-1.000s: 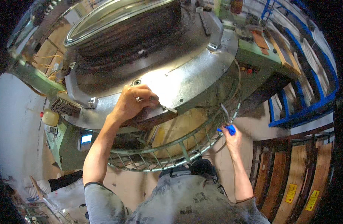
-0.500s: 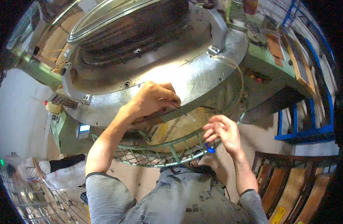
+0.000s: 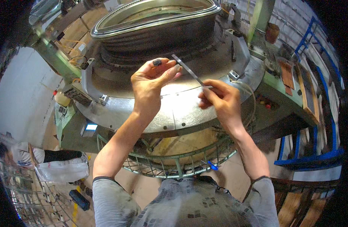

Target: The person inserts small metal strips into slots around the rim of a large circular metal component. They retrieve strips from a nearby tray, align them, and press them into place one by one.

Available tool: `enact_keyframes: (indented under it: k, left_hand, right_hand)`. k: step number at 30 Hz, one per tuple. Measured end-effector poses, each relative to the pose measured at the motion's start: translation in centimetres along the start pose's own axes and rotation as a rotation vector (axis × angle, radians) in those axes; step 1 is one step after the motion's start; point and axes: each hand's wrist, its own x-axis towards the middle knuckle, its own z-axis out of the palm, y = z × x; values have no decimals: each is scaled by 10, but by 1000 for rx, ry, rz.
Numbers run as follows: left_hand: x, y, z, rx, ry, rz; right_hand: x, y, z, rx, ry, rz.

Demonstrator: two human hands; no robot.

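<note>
Over the machine's wide metal ring (image 3: 174, 109), both my hands are raised close together. My right hand (image 3: 223, 104) pinches the lower end of a thin, flat grey strip (image 3: 187, 70), which slants up and left. The strip's far end comes close to the fingertips of my left hand (image 3: 149, 85); touching or apart, I cannot tell. Those left fingers are curled in with the thumb against them. A small dark piece (image 3: 157, 62) shows at the left index finger, held or worn, I cannot tell which.
Behind my hands rises a dark round drum (image 3: 155, 39) with a shiny rim. A green wire guard (image 3: 177, 166), with a blue clip (image 3: 212, 165), curves before my body. Blue racking (image 3: 314, 160) stands right; a lit small screen (image 3: 91, 127) is at left.
Both hands have risen from the ring's near edge to above it and come closer together. The grey strip now shows plainly in my right hand. The view has shifted, showing more of the drum.
</note>
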Motion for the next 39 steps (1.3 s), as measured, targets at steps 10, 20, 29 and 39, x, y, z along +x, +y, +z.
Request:
enact_keyframes:
  k: [10,20,29,39]
  left_hand:
    - [90,-17,-53,125,-42,-125]
    - [154,-38,-80,56,-154,-411]
    - [154,-47,-90,-34,-189,-505]
    - [131,-58,-94,1085,-141,262]
  right_hand:
    - [154,63,40,-526,-162,-418]
    - [207,94,22,-55,-556,137]
    - [197,78,25,-125,-577,184]
    - [192,94,26,-186,-263,-14]
